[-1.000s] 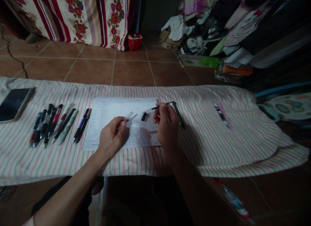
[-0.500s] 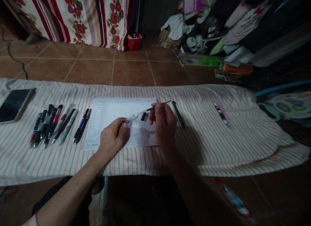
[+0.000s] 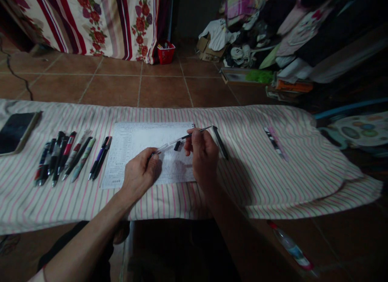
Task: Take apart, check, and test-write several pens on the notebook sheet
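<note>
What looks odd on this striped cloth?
One pen is in pieces: the left hand holds its clear barrel, the right hand its thin refill, a small black piece lies loose on the paper and a black tube beside the right hand. A second pen lies alone far right, away from the row of pens.

Both forearms bare, reaching forward from the lower edge and converging. Left hand [image 3: 140,172]: back up, fingers curled in, thumb and forefinger pinched shut, knuckles aimed up and right. Right hand [image 3: 203,154]: just beside it, slightly farther out, back up, fingers curled, thumb and forefinger tips pinched at its upper left. Hands not touching.
</note>
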`<state>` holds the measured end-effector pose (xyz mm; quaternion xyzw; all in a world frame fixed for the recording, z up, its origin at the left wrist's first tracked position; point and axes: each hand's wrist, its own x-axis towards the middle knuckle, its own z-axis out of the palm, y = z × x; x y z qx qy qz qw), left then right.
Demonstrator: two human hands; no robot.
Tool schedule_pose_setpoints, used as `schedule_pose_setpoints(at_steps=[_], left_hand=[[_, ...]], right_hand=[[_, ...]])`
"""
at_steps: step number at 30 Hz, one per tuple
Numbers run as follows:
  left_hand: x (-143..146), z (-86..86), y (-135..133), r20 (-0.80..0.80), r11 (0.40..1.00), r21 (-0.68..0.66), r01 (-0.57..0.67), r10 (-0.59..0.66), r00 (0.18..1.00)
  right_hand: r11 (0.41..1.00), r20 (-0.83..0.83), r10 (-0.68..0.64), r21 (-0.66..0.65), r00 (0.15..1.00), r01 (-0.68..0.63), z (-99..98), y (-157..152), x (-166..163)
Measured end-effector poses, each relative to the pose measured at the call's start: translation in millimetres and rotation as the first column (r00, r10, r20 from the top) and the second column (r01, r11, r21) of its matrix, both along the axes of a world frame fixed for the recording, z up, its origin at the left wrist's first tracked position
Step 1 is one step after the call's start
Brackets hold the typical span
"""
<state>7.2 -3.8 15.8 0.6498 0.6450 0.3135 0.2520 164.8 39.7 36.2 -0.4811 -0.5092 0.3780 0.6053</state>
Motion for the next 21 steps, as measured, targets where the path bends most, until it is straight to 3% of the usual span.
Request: schedule_pose_setpoints(at_steps=[21], left_hand=[[-0.2, -1.9, -0.9, -0.051, 1.0, 0.019, 0.012, -0.011, 0.999]], right_hand=[[0.998, 0.023, 0.055, -0.005, 0.998, -0.055, -2.2, -2.3, 1.9]])
